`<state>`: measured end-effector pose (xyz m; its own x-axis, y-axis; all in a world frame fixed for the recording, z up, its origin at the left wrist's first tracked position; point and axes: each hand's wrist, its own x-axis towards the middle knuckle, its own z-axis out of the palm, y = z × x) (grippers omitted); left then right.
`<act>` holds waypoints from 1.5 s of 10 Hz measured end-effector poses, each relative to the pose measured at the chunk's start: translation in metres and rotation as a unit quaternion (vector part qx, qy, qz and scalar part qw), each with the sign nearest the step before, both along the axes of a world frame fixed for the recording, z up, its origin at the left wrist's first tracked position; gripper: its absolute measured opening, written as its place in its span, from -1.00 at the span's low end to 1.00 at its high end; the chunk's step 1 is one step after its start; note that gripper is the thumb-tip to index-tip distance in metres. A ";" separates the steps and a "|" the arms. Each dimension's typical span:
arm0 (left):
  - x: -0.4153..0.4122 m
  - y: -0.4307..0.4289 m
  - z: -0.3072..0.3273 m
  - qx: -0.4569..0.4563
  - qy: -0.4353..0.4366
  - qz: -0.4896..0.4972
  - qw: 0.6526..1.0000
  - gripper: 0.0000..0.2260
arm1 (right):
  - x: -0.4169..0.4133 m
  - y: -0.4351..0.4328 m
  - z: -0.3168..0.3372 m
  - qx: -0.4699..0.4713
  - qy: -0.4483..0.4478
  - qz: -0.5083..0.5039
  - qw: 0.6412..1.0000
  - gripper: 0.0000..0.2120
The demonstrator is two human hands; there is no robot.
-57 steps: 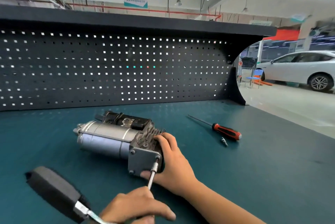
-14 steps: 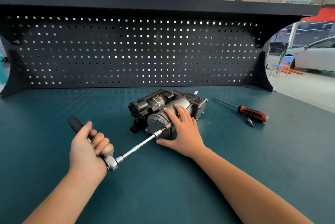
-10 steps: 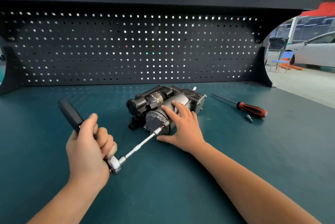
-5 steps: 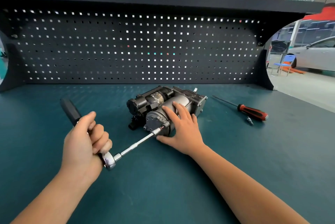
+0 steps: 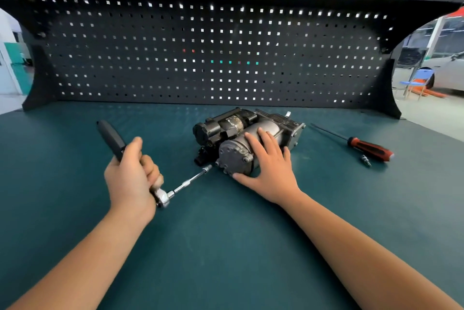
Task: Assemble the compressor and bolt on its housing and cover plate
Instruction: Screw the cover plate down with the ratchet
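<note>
Near the middle of the green desk (image 5: 226,247), in the head view, the compressor (image 5: 226,129) is lying on its side, its round grey end cap (image 5: 232,158) facing the person and turned slightly left. Black parts are sitting along its left flank, and a finned black block is closing off its far end, toward the pegboard (image 5: 213,58).

The right hand (image 5: 270,171) is lying flat over the silver barrel. Its fingers are spread and nearly straight across the top, and the thumb is reaching along the lower rim of the end cap. It is pressing down, not curling round anything.

The left hand (image 5: 131,176) is gripping the ratchet (image 5: 110,138), fingers wrapped tight round the shaft close to the chrome head, with the black handle sticking up and away to the left. A thin extension (image 5: 188,181) is running from the head up and right toward the compressor, its tip sitting just beside the lower left edge of the end cap. Whether it is seated on a bolt is too small to tell.

Well to the right of the compressor, a screwdriver (image 5: 369,150) with a red and black handle is lying with its blade pointing left and away. A small metal bit (image 5: 366,160) is lying just beside the handle, nearer the person.
</note>
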<state>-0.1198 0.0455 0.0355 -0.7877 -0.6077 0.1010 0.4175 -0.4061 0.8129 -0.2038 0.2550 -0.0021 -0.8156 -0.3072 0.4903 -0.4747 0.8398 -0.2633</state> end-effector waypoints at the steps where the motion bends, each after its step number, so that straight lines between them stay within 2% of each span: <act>1: -0.003 0.002 -0.001 0.003 0.000 0.001 1.000 -0.65 | 0.000 -0.001 0.001 -0.006 -0.002 0.000 1.000 -0.16; 11: -0.010 -0.004 -0.008 0.036 -0.016 0.013 0.999 -0.66 | 0.002 -0.002 0.002 -0.020 -0.008 0.003 1.000 -0.16; 13: -0.016 -0.009 -0.015 0.138 -0.062 -0.017 0.988 -0.65 | 0.003 -0.004 0.003 -0.017 -0.002 -0.002 1.000 -0.17; 14: -0.017 -0.012 -0.017 0.151 -0.080 -0.011 0.985 -0.66 | 0.002 -0.005 0.004 -0.002 0.011 -0.009 1.000 -0.19; 15: -0.016 -0.009 -0.016 0.041 -0.050 0.008 0.998 -0.66 | 0.001 -0.008 0.006 0.003 0.021 -0.004 1.000 -0.20</act>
<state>-0.1357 0.0367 0.0199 -0.7813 -0.6235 -0.0281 0.3436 -0.4673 0.8146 -0.2033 0.2471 0.0038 -0.7966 -0.3034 0.5229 -0.4780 0.8456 -0.2376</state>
